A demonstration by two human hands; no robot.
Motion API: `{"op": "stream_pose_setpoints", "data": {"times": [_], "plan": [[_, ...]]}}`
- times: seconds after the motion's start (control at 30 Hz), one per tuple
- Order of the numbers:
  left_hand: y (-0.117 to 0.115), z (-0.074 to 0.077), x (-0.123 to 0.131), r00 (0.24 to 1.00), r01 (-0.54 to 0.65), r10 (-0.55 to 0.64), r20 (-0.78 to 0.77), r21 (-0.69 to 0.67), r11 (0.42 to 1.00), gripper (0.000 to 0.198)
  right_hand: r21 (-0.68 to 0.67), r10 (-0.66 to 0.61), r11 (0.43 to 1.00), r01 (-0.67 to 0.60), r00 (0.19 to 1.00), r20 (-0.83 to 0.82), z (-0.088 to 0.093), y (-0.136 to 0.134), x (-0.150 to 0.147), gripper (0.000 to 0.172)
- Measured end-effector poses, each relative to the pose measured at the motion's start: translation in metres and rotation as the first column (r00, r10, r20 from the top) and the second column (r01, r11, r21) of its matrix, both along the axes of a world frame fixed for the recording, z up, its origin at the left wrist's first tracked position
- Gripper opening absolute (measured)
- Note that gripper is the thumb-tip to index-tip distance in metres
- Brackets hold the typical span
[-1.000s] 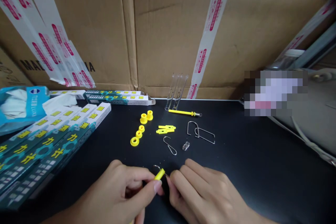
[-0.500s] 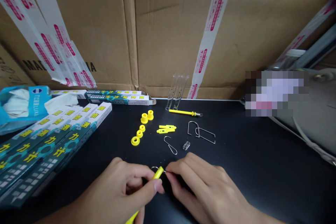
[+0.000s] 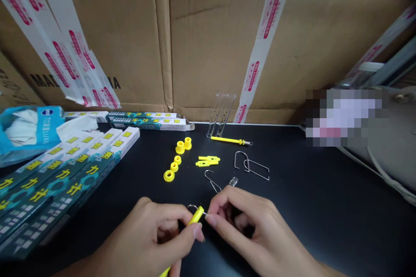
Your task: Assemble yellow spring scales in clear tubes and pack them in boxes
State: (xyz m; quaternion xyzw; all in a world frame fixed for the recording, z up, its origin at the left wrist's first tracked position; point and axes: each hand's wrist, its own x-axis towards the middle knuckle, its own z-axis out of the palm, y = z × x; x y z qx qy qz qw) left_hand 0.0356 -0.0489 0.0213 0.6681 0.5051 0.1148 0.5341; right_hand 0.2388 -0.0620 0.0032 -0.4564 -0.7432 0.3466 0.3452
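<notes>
Between thumb and fingers, my left hand (image 3: 165,233) grips a yellow rod (image 3: 196,215) that slants up to the right. A thin metal wire (image 3: 192,206) passes through the rod's top end, curving on its left side. My right hand (image 3: 247,225) pinches the wire's straight end just right of the rod. Beyond my hands lie a metal hook (image 3: 213,182), a small spring (image 3: 233,181) partly behind my right fingers, bent metal wires (image 3: 256,169) and flat yellow pieces (image 3: 208,161).
Several yellow rings and caps (image 3: 174,166) sit left of centre. Clear tubes (image 3: 222,114) stand behind another yellow rod (image 3: 227,140). Printed boxes (image 3: 74,173) and a tissue pack (image 3: 48,125) are at left, a cardboard wall (image 3: 208,43) behind, a grey bag (image 3: 390,138) at right.
My right hand's fingers have curled and its thumb has shifted, now partly covering the hook and spring. My left hand keeps its hold on the rod. The whole view has shifted slightly.
</notes>
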Motion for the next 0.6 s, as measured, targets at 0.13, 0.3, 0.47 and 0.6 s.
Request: {"op": "stream_pose_setpoints", "data": {"times": [0.13,0.3,0.47,0.6], "plan": [[0.000,-0.004,-0.001,1.000,0.008,-0.008,0.010,0.001,1.000,0.027,-0.106,-0.018,0.994,0.016,1.000,-0.013,-0.001,0.001,0.000,0.019],[0.001,-0.009,-0.002,0.999,0.009,-0.008,0.047,-0.017,1.000,0.033,-0.146,0.008,0.989,-0.011,1.000,-0.023,0.001,0.001,-0.001,0.021],[0.004,-0.005,-0.002,0.998,-0.025,0.029,0.047,-0.079,0.997,0.041,-0.194,0.053,0.979,-0.062,0.997,-0.053,0.004,0.002,-0.002,0.021],[0.002,0.002,0.001,0.997,-0.073,0.073,-0.002,-0.072,0.995,0.043,-0.220,0.060,0.973,-0.070,0.997,-0.054,0.004,0.003,-0.002,0.019]]}}
